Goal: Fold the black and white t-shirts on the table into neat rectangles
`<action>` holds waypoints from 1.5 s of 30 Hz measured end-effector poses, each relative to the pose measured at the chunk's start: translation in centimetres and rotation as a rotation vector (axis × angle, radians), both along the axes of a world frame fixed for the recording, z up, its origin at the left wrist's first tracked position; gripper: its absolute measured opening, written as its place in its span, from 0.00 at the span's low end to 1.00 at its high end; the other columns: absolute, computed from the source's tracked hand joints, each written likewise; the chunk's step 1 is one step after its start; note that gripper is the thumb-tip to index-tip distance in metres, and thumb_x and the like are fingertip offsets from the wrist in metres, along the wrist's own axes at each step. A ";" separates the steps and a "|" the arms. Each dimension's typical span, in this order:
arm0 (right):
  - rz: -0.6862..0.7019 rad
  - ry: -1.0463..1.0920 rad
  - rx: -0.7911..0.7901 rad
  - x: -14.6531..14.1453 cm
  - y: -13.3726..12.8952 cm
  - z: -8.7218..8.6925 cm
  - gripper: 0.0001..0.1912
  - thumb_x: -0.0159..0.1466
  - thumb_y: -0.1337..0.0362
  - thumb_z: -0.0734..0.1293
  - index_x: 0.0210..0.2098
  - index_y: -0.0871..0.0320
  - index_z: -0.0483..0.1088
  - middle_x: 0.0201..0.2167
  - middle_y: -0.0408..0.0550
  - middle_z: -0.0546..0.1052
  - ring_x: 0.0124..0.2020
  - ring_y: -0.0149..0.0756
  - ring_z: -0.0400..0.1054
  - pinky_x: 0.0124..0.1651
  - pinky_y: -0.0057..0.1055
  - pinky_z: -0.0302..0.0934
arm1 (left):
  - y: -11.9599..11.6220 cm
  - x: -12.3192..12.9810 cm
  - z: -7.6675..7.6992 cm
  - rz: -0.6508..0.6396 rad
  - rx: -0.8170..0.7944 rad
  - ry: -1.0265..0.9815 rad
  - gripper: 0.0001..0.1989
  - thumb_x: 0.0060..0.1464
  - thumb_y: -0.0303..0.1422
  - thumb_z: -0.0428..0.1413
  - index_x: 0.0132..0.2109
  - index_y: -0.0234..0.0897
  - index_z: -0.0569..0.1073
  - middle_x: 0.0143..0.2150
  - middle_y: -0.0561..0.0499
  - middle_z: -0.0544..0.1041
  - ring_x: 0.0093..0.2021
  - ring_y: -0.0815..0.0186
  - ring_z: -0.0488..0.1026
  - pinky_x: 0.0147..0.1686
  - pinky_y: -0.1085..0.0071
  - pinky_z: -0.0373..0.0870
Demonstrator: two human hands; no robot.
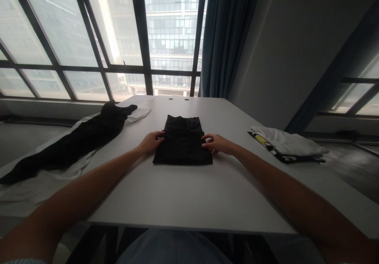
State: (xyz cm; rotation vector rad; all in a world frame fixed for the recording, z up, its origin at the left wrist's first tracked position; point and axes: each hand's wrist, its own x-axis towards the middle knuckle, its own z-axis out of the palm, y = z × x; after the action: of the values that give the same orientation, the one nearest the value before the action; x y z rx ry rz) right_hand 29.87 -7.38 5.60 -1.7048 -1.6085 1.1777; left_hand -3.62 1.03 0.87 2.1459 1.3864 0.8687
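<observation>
A black cloth (183,145), folded into a compact shape with a narrower far end, lies flat in the middle of the white table. My left hand (152,141) is at its left edge, fingertips touching the side with the fingers curled. On the opposite edge is my right hand (217,143), its thumb and fingers bent and slightly apart at the cloth's side. Whether either hand pinches a layer of the fabric is too small to tell.
Black clothing (85,139) lies over white clothing (56,183) along the table's left side. A folded stack with a white garment (288,141) on top rests at the right. The white table (189,201) ends near my body; windows and a blue curtain (226,35) stand beyond.
</observation>
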 end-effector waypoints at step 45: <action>0.016 -0.690 0.502 0.4 0.8 -1.8 0.12 0.69 0.65 0.65 0.51 0.57 0.74 0.40 0.50 0.81 0.42 0.38 0.74 0.48 0.31 0.62 | -3.0 0.3 1.8 -0.134 -0.102 0.016 0.28 0.46 0.54 0.63 0.46 0.37 0.80 0.24 0.55 0.73 0.25 0.66 0.68 0.29 0.68 0.64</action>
State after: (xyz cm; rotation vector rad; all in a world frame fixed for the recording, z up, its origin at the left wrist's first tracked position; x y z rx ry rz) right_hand 30.27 -6.56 3.81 -1.8330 -2.0741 0.1197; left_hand -3.30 -1.96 2.64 2.1444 1.2503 0.7157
